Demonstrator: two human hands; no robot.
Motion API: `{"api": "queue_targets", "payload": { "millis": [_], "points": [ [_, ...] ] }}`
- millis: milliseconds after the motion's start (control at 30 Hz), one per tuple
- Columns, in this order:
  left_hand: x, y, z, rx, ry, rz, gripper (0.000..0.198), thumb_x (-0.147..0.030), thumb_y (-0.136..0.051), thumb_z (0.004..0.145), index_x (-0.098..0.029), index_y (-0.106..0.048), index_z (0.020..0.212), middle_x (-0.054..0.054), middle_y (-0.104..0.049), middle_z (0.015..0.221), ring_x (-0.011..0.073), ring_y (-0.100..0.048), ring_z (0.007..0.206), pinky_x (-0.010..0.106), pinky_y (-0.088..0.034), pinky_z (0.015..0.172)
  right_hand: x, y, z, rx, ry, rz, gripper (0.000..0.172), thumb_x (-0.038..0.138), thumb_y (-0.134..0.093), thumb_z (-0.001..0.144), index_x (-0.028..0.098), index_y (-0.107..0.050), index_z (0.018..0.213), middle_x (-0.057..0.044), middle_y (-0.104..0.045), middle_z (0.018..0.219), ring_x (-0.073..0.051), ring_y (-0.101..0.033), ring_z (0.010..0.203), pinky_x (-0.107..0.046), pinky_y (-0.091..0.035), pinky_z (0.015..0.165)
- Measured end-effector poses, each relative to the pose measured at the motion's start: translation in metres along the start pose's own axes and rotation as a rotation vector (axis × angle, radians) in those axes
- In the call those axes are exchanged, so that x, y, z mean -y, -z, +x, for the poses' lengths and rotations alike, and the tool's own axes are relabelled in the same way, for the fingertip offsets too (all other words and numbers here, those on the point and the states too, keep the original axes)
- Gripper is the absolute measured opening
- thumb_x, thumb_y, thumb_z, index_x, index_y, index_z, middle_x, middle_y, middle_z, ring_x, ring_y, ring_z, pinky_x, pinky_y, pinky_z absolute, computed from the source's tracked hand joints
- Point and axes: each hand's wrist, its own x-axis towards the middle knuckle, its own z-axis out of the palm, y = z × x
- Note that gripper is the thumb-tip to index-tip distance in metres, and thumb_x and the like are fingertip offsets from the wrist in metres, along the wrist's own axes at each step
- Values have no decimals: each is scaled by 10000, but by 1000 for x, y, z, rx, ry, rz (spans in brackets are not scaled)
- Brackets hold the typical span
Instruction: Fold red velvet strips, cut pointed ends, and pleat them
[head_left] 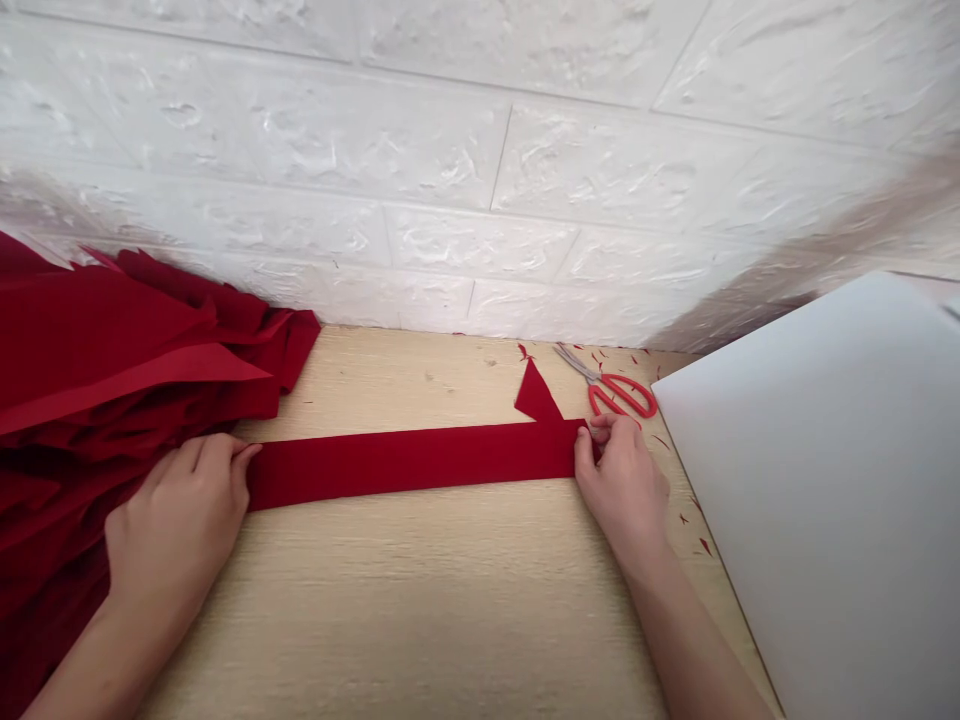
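A long dark red fabric strip (412, 462) lies flat across the wooden table (420, 600). My left hand (176, 520) rests palm down on the strip's left end, fingers together and stretched out. My right hand (621, 478) pinches the strip's right end with thumb and fingers curled. A small red triangular offcut (537, 394) lies just behind that end. Red-handled scissors (611, 388) lie on the table right behind my right hand, untouched.
A heap of folded red fabric (97, 360) fills the left side. A white board (825, 500) covers the table's right part. A white brick-patterned wall (480, 180) stands close behind. Tiny red scraps (694, 525) dot the table near the board.
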Motion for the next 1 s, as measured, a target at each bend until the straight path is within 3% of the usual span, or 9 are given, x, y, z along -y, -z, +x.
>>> {"api": "queue_targets", "payload": {
  "millis": [267, 433, 633, 800, 933, 1000],
  "points": [
    [-2, -4, -2, -162, -70, 23, 386, -271, -291, 1059, -170, -664, 1068, 91, -715, 952, 262, -588, 920, 328, -427, 672, -3, -2, -1, -11, 39, -28, 199, 337, -433, 948, 202, -578, 973, -120, -681, 1096, -272, -645, 870, -352, -354, 600],
    [-1, -3, -2, -124, -74, 8, 391, -269, -290, 1060, -168, -666, 1106, 88, -711, 1073, 242, -597, 916, 317, -407, 639, -7, -4, 1, -19, 68, 17, 180, 310, -445, 922, 199, -575, 978, -114, -689, 1061, -262, -642, 870, -353, -391, 622],
    [-3, 2, 2, -44, -27, 33, 387, -208, -285, 1033, -184, -665, 1101, 96, -703, 1000, 251, -598, 901, 309, -373, 591, -4, -4, 1, -43, 108, -41, 213, 237, -421, 908, 179, -603, 1002, -138, -661, 1120, -267, -639, 886, -344, -362, 573],
    [-6, 7, 4, -5, -26, -12, 391, -173, -289, 1010, -169, -650, 1161, 110, -689, 1090, 261, -594, 948, 319, -403, 621, -2, 1, -1, -5, 107, -80, 297, 176, -424, 894, 186, -637, 1101, -129, -646, 1140, -252, -631, 859, -335, -350, 545],
    [-3, 4, 5, -20, -29, -29, 361, -147, -322, 982, -191, -672, 1061, 104, -675, 1188, 262, -597, 960, 323, -418, 571, -3, 0, -2, -31, 164, -97, 342, 159, -434, 887, 207, -665, 1135, -128, -634, 1132, -244, -617, 836, -338, -348, 538],
    [3, -1, 4, -105, -123, -42, 343, -137, -361, 970, -200, -696, 1014, 100, -709, 1146, 267, -612, 994, 334, -478, 632, -3, -1, -2, -21, 159, -110, 342, 160, -433, 897, 202, -665, 1144, -135, -629, 1149, -247, -616, 844, -343, -352, 540]
  ]
}}
